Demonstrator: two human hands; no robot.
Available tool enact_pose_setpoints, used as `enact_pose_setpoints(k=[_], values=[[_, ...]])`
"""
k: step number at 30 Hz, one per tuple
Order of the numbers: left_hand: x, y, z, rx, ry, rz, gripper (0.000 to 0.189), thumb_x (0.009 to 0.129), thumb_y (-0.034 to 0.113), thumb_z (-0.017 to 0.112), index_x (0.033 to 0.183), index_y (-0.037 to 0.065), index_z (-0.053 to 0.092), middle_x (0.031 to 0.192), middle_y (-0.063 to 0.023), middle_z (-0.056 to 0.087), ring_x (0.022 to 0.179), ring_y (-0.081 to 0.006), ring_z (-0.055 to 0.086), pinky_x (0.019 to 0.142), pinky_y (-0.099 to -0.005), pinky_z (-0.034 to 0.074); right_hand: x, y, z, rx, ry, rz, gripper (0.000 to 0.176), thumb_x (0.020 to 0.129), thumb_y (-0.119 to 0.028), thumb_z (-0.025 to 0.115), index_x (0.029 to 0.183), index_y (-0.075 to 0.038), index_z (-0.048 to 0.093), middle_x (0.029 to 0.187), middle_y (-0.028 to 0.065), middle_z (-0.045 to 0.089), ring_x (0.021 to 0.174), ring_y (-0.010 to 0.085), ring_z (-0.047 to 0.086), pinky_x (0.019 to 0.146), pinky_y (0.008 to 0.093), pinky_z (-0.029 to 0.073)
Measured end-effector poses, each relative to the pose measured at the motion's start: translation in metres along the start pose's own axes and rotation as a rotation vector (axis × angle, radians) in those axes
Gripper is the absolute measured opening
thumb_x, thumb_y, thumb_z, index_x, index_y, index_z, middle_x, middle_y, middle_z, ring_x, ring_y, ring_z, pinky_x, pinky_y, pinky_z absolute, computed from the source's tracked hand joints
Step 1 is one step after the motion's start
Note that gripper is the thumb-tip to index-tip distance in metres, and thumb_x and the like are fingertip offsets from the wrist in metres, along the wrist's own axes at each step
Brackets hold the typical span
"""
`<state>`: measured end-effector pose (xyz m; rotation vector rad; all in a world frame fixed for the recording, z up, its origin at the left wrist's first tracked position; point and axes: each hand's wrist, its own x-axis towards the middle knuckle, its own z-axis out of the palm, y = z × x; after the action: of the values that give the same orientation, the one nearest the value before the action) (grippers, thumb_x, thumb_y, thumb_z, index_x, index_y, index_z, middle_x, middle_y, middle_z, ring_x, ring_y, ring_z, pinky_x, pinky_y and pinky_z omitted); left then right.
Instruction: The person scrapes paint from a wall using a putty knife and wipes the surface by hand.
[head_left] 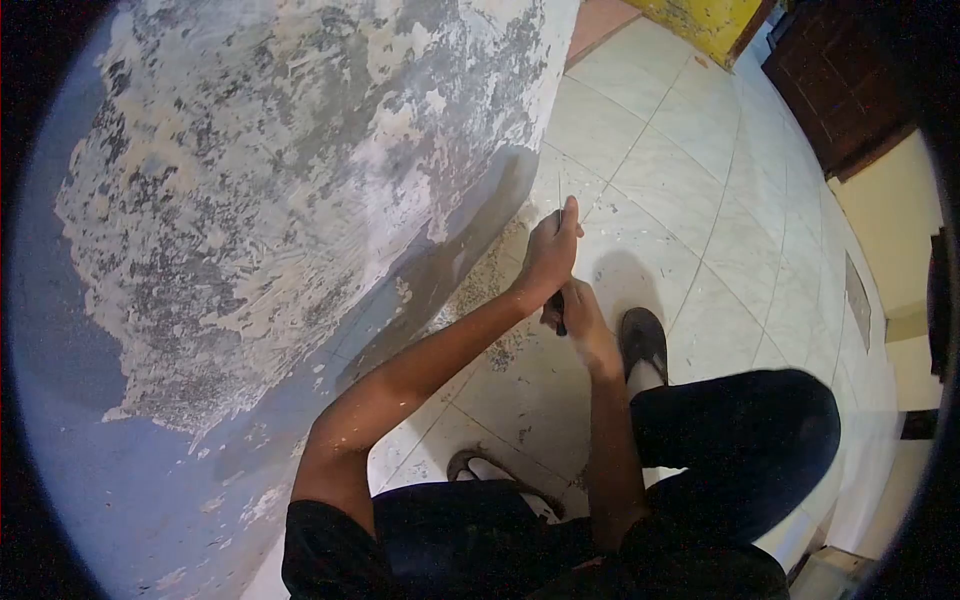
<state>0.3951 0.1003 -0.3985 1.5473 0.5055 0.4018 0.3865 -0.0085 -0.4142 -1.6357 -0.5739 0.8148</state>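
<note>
A black-handled scraper (559, 320) is in front of me, close to the wall's foot. Its thin blade, seen almost edge-on, points away from me. My right hand (586, 318) is closed around the handle. Just ahead of it, my left hand (548, 258) is closed about the front part of the tool, thumb stretched along it; its fingers are mostly hidden. On my left stands the blue wall (70, 400) with a large patch of bare, flaking plaster (270, 180). Neither hand appears to touch the wall.
Paint flakes (505, 345) lie on the pale tiled floor (650, 200) along the wall's base. My sandalled feet and bent knee (770, 420) are close below my hands. A dark brown door (840, 90) and a yellow wall (710, 25) are farther off.
</note>
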Motion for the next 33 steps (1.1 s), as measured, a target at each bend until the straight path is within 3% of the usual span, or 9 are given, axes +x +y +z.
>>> enact_pose_setpoints(k=[2,6,8,11,12,15,17,29,33], values=[[-0.003,0.017,-0.013,-0.103,-0.135,-0.198,0.055,0.089,0.058,0.036,0.078,0.006,0.050,0.065,-0.0027,0.042,0.064,-0.0126,0.042,0.064,-0.0287,0.035,-0.003,-0.009,0.012,0.457,0.087,0.103,0.044,0.095,-0.045,0.033,0.069,-0.010,0.042,0.049,-0.0018,0.037,0.038,0.0077,0.032,0.037,0.0231,0.029],[-0.016,0.027,-0.019,-0.489,-0.293,-0.052,0.050,0.088,0.057,0.041,0.086,0.007,0.048,0.062,0.0009,0.042,0.057,-0.0102,0.040,0.060,-0.0226,0.036,-0.014,-0.022,0.017,0.670,0.098,0.143,0.046,0.093,-0.050,0.036,0.065,-0.013,0.037,0.047,-0.0049,0.031,0.035,0.0050,0.025,0.032,0.0207,0.022],[-0.026,0.034,-0.032,-0.585,-0.295,-0.306,0.044,0.088,0.054,0.044,0.088,0.010,0.044,0.058,0.0045,0.039,0.052,-0.0077,0.036,0.056,-0.0188,0.035,-0.015,-0.020,0.011,0.640,-0.041,0.210,0.047,0.091,-0.051,0.039,0.063,-0.014,0.035,0.048,-0.0065,0.030,0.035,0.0037,0.025,0.031,0.0187,0.019],[-0.036,0.018,-0.044,-0.733,-0.151,-0.250,0.039,0.090,0.050,0.043,0.082,0.013,0.041,0.054,0.0060,0.034,0.049,-0.0062,0.032,0.051,-0.0195,0.033,-0.017,-0.033,0.036,0.582,-0.032,0.301,0.047,0.091,-0.051,0.041,0.064,-0.013,0.037,0.048,-0.0066,0.031,0.035,0.0030,0.026,0.031,0.0197,0.018],[-0.041,0.011,-0.053,-0.727,-0.145,-0.255,0.039,0.090,0.050,0.043,0.082,0.013,0.041,0.054,0.0060,0.034,0.049,-0.0062,0.032,0.051,-0.0195,0.033,-0.015,-0.019,0.047,0.419,-0.013,0.153,0.047,0.091,-0.050,0.041,0.063,-0.012,0.040,0.049,-0.0052,0.035,0.038,0.0037,0.029,0.034,0.0212,0.021],[-0.060,0.003,-0.076,-0.696,0.005,-0.200,0.042,0.090,0.051,0.043,0.076,0.012,0.039,0.051,0.0048,0.031,0.048,-0.0056,0.034,0.047,-0.0209,0.031,-0.016,-0.009,0.079,0.351,-0.016,0.026,0.050,0.092,-0.047,0.041,0.061,-0.008,0.043,0.051,-0.0035,0.036,0.044,0.0050,0.031,0.040,0.0225,0.025],[-0.071,0.012,-0.084,-0.576,0.112,-0.222,0.043,0.090,0.051,0.042,0.072,0.012,0.035,0.050,0.0058,0.028,0.046,-0.0056,0.030,0.046,-0.0209,0.029,-0.022,-0.015,0.091,0.347,-0.021,0.057,0.051,0.093,-0.045,0.041,0.060,-0.006,0.043,0.052,-0.0029,0.037,0.047,0.0058,0.032,0.042,0.0235,0.027],[-0.062,0.021,-0.087,-0.785,0.035,-0.299,0.041,0.090,0.050,0.044,0.072,0.014,0.038,0.049,0.0081,0.027,0.045,-0.0046,0.027,0.046,-0.0203,0.027,-0.021,-0.039,0.097,0.207,0.115,-0.075,0.052,0.094,-0.038,0.041,0.062,0.002,0.046,0.053,0.0039,0.041,0.051,0.0119,0.039,0.047,0.0289,0.032],[-0.051,0.026,-0.087,-0.691,0.003,-0.321,0.037,0.092,0.049,0.039,0.074,0.016,0.038,0.049,0.0106,0.028,0.042,-0.0026,0.027,0.049,-0.0185,0.029,-0.014,-0.046,0.091,0.217,0.129,-0.033,0.054,0.095,-0.040,0.039,0.060,0.001,0.045,0.052,0.0027,0.039,0.050,0.0114,0.037,0.047,0.0290,0.030]])
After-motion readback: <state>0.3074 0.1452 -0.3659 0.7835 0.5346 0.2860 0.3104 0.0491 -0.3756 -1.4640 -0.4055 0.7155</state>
